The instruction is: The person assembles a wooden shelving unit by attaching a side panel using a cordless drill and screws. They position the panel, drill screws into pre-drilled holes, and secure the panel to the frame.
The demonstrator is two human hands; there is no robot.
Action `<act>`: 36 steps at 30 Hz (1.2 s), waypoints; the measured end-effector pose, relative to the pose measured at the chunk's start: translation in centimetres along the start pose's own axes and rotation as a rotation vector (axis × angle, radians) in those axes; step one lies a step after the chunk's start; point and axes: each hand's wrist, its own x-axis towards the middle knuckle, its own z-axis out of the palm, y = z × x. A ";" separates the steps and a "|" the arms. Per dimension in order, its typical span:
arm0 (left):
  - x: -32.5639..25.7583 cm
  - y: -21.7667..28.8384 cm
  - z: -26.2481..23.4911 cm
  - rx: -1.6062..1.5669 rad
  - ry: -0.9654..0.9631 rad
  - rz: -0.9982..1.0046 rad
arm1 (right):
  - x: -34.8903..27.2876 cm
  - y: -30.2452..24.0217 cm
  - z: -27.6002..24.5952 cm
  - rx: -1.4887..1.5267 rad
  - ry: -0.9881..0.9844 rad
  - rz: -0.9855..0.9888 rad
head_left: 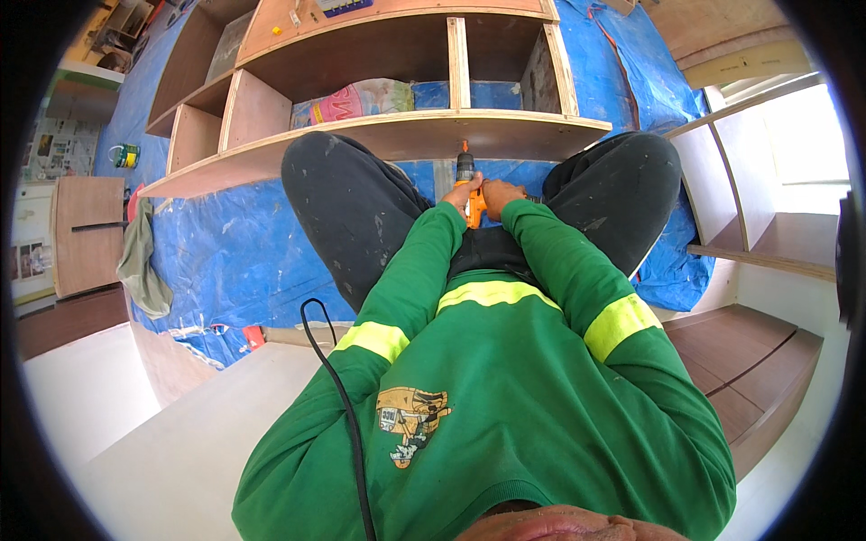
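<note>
An orange and black power drill (474, 211) is held between my knees, pointing away from me. My left hand (461, 195) is closed around its body just behind the black chuck. My right hand (502, 196) wraps its rear and handle, which the fingers partly hide. The drill's reddish tip meets or nearly meets the near side panel (379, 142) of a wooden cabinet frame lying ahead of me; I cannot tell whether it touches. Plywood dividers (458, 63) split the frame into compartments.
Blue tarpaulin (234, 243) covers the floor. A printed plastic sack (374, 99) lies inside the frame, and a blue box (345, 7) is on its far top. A green tin (124, 156) and draped cloth (144, 261) are at left; an open shelf unit (722, 171) stands right.
</note>
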 end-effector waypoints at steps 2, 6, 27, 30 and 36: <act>0.5 -0.1 -0.3 0.004 0.013 0.001 | -0.1 -0.1 -0.1 -0.001 0.003 -0.006; 1.3 -0.1 -1.0 0.041 -0.007 0.000 | 0.0 -0.1 -0.2 0.003 -0.004 -0.008; 0.2 -1.1 -2.2 0.402 0.041 -0.410 | 1.0 0.7 4.1 -0.118 -0.232 -0.070; 0.6 -1.1 -2.6 0.326 -0.048 -0.334 | 1.3 0.9 3.9 -0.095 -0.190 -0.144; 0.9 0.0 -1.1 0.411 0.036 -0.338 | 2.7 1.6 3.7 -0.054 -0.196 -0.050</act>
